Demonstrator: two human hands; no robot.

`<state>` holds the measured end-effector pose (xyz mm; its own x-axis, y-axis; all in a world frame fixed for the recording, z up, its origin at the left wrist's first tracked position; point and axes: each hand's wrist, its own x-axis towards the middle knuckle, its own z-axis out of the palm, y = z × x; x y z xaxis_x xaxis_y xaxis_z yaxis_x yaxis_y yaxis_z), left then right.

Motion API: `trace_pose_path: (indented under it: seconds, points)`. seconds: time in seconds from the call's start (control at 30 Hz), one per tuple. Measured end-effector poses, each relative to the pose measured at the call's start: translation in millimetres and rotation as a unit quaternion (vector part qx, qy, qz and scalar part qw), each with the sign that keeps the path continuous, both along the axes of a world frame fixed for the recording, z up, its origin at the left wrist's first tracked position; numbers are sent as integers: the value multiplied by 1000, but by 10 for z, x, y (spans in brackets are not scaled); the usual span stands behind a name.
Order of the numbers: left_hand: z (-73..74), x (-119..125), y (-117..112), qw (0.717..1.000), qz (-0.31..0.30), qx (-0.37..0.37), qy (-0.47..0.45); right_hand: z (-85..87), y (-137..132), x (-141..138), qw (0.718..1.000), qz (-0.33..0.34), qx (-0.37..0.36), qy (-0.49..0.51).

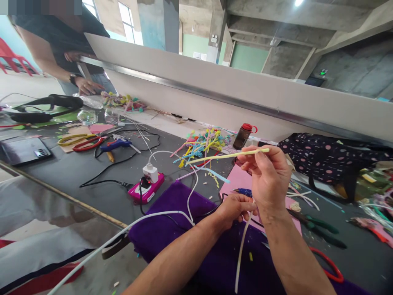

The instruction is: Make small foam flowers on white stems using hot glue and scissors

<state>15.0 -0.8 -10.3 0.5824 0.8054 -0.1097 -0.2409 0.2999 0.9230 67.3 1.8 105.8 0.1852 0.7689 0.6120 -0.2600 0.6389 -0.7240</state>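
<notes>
Head view: the right hand [273, 176] pinches 1 yellow stick [227, 157] between thumb and fingers, its free end reaching left above the bench [101, 198]. Just below, the left hand [235, 209] closes its fingertips on a pale strip [242, 254], apparently near the top, though the right wrist crowds that spot. The 2 hands partly cover a pink sheet [238, 178]; a blue-handled tool's [245, 191] end is hidden. At upper left, a person [61, 45] is cut off.
</notes>
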Motion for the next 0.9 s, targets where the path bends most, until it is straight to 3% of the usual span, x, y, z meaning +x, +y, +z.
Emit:
trace_pose_path:
  seconds: [0.23,0.37,0.57,0.9]
  points:
    - [-6,-52,-6,996,-33,12,81,-40,34,101,999,-19,0,30]
    - [-79,-56,47,996,7,16,84,34,31,295,999,-37,16,23]
    - [-183,-21,64,986,15,53,157,161,57,518,998,-55,11,26]
    - [-157,91,-13,950,41,107,291,48,138,416,999,23,-27,-23]
